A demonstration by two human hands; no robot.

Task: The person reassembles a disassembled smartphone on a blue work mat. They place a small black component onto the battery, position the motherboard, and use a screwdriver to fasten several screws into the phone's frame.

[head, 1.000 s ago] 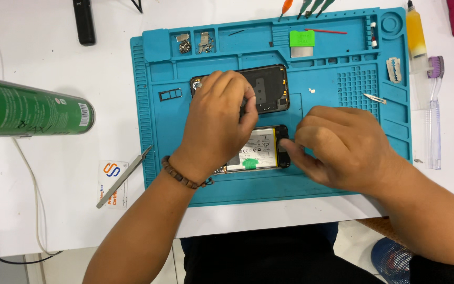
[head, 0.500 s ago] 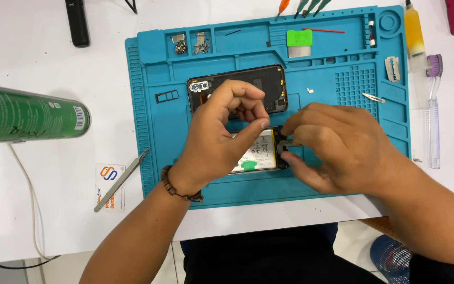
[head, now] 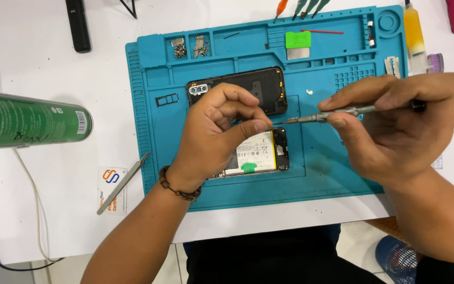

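Observation:
An opened phone [head: 261, 152] with a white battery lies on the blue work mat [head: 332, 68]. Its black back cover [head: 258, 87] rests just above it. My left hand [head: 214, 137] hovers over the phone's left part, thumb and forefinger pinched together as if on something tiny; I cannot make out what. My right hand [head: 395, 126] grips a slim metal screwdriver [head: 332, 113], held level, its tip pointing left and almost touching my left fingertips above the phone's top right corner.
A green spray can [head: 27, 120] lies on its side at left. Metal tweezers [head: 123, 183] rest on a small card by the mat's left edge. Loose screws and small parts [head: 187, 48] sit in the mat's top trays, a green-handled scraper [head: 297, 44] further right, a yellow bottle [head: 413, 31] at top right.
Both hands have lifted off the phone. My right hand moved right and up, the screwdriver now showing level. My left fingers closed into a pinch at the screwdriver's tip.

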